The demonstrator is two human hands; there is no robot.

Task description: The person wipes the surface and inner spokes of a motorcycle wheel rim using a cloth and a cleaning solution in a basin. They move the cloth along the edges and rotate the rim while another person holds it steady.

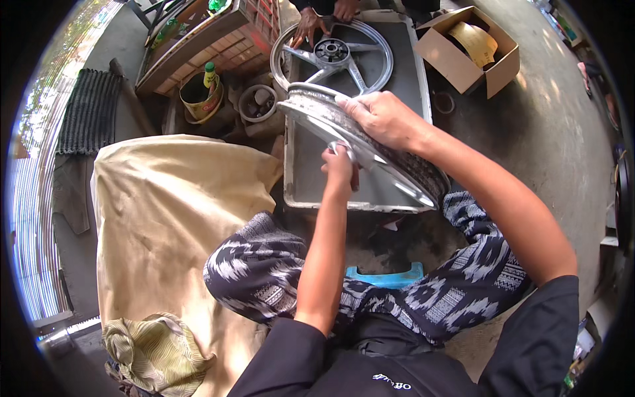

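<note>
A silver alloy motorcycle wheel (367,134) is tilted up over a grey tray with a pale rim (292,191). My right hand (389,119) grips its upper rim, whose outer band looks worn and mottled. Against the wheel's underside face, my left hand (338,166) presses a small folded pad (342,147), blurred, perhaps abrasive paper or cloth. Beyond it, a second alloy wheel (356,74) lies flat across the tray's far end. A co-worker's hands (310,27) rest on that wheel's far rim.
An open cardboard box (449,64) holding a curled yellow sheet (474,43) stands right of the tray. To the left are a yellow bucket (198,106) with a green-capped bottle (210,74), a white bucket (243,106) of stones, a crate (233,44) and a beige sheet (173,198).
</note>
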